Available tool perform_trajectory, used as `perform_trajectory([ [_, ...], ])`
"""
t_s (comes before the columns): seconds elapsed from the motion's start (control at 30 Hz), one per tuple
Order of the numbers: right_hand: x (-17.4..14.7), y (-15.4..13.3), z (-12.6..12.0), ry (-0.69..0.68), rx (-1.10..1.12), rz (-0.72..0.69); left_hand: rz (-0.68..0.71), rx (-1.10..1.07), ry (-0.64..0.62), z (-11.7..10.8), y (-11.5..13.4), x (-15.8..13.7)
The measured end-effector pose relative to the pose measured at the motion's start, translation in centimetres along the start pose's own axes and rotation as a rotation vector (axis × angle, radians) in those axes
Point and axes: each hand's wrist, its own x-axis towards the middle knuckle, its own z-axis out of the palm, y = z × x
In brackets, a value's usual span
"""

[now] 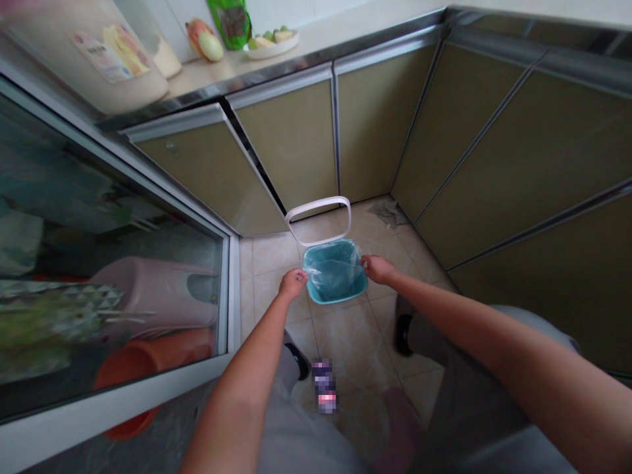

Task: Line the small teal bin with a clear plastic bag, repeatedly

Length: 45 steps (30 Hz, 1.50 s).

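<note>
A teal trash bin (337, 301) stands on the tiled floor between my feet and the cabinets. A clear plastic bag (348, 257) hangs partly inside it, its edge stretched across the opening. At the bin's left side, my left hand (293, 283) is closed in a pinch on the bag's edge. My right hand (378, 268) pinches the opposite edge at the right side. Behind the bin, a white rim ring (318, 241) leans up near the cabinet doors.
Cabinets (291, 131) line the back and right, with one door ajar at the left. A glass sliding door (230, 289) borders the left. A grey cloth (388, 212) lies in the corner. A blurred-out item (324, 386) is on the floor by my foot. A plate (271, 49) sits on the counter.
</note>
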Motion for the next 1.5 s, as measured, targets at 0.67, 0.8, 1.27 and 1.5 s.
perform_trajectory([
  [0.67,-0.1,2.8,0.6,-0.209,-0.052,-0.014,0.148,0.543,-0.383,-2.2,-1.2,-2.5],
  [0.8,0.1,3.5,1.4,-0.298,-0.039,-0.046,0.119,0.604,-0.450,-1.9,-1.0,-2.8],
  [1.27,0.3,3.6,2.3,-0.478,-0.126,-0.080,0.086,0.787,-0.557,-0.7,0.0,-3.8],
  [1.5,0.4,2.9,2.3,-0.333,-0.168,0.049,0.053,0.865,-0.438,0.0,0.3,-3.4],
])
